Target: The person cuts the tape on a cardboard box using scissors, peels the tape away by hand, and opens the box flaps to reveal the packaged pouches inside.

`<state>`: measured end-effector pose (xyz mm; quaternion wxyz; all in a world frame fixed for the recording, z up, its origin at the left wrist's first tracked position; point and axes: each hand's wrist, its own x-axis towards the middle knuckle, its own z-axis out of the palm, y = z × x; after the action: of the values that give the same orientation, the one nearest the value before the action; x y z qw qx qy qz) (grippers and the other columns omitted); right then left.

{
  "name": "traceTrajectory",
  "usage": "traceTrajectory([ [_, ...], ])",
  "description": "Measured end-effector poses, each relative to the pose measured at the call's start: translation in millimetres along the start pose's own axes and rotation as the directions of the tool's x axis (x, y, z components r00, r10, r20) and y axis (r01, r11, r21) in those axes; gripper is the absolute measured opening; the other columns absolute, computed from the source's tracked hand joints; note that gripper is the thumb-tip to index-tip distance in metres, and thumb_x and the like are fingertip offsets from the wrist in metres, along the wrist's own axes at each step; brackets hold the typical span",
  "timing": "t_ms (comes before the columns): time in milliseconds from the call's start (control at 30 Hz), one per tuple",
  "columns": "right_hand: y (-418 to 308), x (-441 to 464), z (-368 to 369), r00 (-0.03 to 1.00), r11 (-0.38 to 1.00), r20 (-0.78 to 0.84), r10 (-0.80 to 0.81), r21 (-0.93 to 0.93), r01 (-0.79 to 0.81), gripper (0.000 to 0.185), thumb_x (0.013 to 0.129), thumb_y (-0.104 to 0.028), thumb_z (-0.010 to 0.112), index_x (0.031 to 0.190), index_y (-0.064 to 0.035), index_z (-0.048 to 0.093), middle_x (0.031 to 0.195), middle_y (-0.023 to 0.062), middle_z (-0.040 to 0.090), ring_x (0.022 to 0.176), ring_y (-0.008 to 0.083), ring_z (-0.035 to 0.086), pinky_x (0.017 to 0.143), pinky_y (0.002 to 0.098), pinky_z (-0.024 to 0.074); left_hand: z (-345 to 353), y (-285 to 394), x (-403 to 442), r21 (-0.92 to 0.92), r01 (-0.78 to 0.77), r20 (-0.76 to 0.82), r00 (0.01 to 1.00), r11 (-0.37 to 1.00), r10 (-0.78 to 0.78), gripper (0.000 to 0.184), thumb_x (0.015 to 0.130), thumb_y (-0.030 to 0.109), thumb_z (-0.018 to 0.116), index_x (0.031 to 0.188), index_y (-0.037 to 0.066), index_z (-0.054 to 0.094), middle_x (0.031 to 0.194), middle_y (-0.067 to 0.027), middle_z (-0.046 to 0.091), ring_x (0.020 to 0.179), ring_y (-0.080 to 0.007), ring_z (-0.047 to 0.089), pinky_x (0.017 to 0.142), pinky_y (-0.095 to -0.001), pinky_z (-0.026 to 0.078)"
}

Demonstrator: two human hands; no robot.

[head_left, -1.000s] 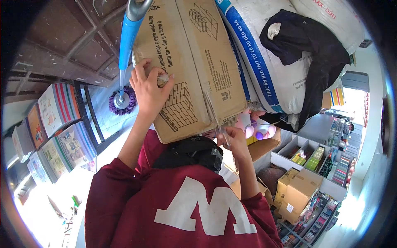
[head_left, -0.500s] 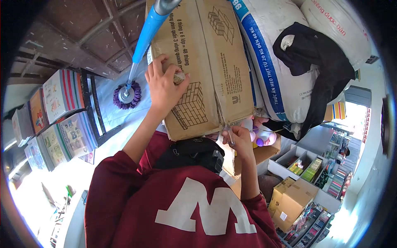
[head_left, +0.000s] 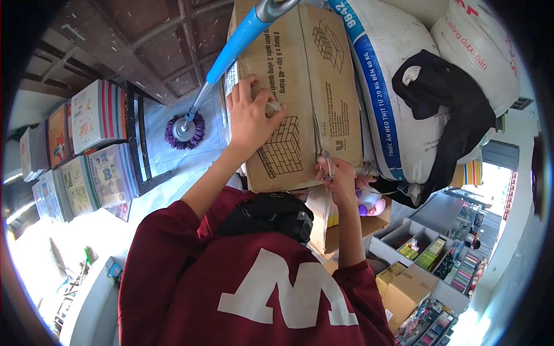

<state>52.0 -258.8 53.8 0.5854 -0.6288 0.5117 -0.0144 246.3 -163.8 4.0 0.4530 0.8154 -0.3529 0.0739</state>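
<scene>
A large printed cardboard box point(head_left: 340, 92) stands upright before me, a seam running down its face. My left hand point(head_left: 252, 118) rests on its left part, fingers curled around a small crumpled pale, clear item point(head_left: 272, 108). At the lower end of the seam, my right hand point(head_left: 339, 177) is closed on a thin strip of clear tape point(head_left: 328, 164), which extends up along the seam and also hangs below the fingers. A blue mop handle point(head_left: 238, 51) crosses the box's upper left edge.
Left of the box are a purple mop head point(head_left: 184, 131) and stacked books point(head_left: 95, 115) on a rack. White sacks point(head_left: 378, 86) with a black cloth point(head_left: 447, 92) lie at the right. Below them stand an open carton point(head_left: 369, 222), divided trays point(head_left: 404, 230) and another cardboard box point(head_left: 407, 288).
My right hand has moved up along the box's seam with the tape. My left hand keeps its hold at the same place on the box. The whole view has shifted.
</scene>
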Motion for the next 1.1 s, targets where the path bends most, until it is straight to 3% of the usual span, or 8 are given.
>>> traceTrajectory([
  [233, -16, 18, 6, 1.0, 0.999, -0.002, -0.014, 0.051, 0.014, 0.038, 0.074, -0.037, 0.065, 0.073, 0.0003, 0.055, 0.054, 0.0047, 0.051, 0.033, 0.0033, 0.03, 0.032, 0.0179, 0.0193, 1, 1, -1, 0.001, 0.009, -0.006, 1.0, 1.0, -0.009, 0.02, 0.062, 0.02, 0.07, 0.073, 0.008, 0.058, 0.109, -0.0095, 0.042, 0.101, -0.0276, 0.041, 0.084, -0.0386, 0.031],
  [433, -29, 29, 14, 0.998, 0.996, -0.056, -0.01, 0.083, 0.015, 0.036, 0.07, -0.037, 0.068, 0.068, -0.003, 0.057, 0.052, 0.0034, 0.052, 0.036, 0.0037, 0.034, 0.034, 0.0185, 0.0206, 2, -1, -1, -0.003, -0.003, -0.018, 1.0, 1.0, 0.003, 0.022, 0.061, 0.022, 0.068, 0.074, 0.006, 0.058, 0.107, -0.0114, 0.043, 0.101, -0.0284, 0.04, 0.084, -0.0392, 0.031],
  [533, -35, 35, 15, 0.999, 0.999, -0.049, -0.018, 0.043, 0.02, 0.043, 0.072, -0.041, 0.066, 0.072, 0.0009, 0.056, 0.054, 0.005, 0.052, 0.032, 0.0037, 0.03, 0.031, 0.0186, 0.0175, 0, 0, 0, -0.003, -0.004, -0.025, 1.0, 1.0, 0.004, 0.022, 0.061, 0.022, 0.068, 0.073, 0.006, 0.059, 0.107, -0.0113, 0.043, 0.1, -0.0281, 0.04, 0.083, -0.0392, 0.031],
  [933, -57, 62, 15, 0.998, 0.996, 0.031, -0.063, 0.065, 0.061, 0.044, 0.074, -0.043, 0.064, 0.076, -0.0009, 0.055, 0.054, 0.0036, 0.051, 0.032, 0.0031, 0.03, 0.031, 0.0168, 0.0187, 1, -2, -1, -0.028, 0.012, -0.045, 0.999, 1.0, -0.014, 0.021, 0.059, 0.02, 0.069, 0.072, 0.007, 0.058, 0.107, -0.0092, 0.044, 0.099, -0.0276, 0.042, 0.082, -0.0383, 0.031],
  [1100, -69, 76, 19, 0.997, 0.989, 0.05, -0.054, 0.137, 0.047, 0.044, 0.069, -0.042, 0.069, 0.07, 0.0, 0.055, 0.053, 0.0052, 0.051, 0.033, 0.0036, 0.03, 0.032, 0.0183, 0.0171, 1, -2, 0, -0.026, 0.023, -0.032, 0.999, 0.999, -0.024, 0.021, 0.06, 0.021, 0.068, 0.072, 0.007, 0.058, 0.108, -0.0095, 0.044, 0.099, -0.0277, 0.042, 0.082, -0.0385, 0.032],
])
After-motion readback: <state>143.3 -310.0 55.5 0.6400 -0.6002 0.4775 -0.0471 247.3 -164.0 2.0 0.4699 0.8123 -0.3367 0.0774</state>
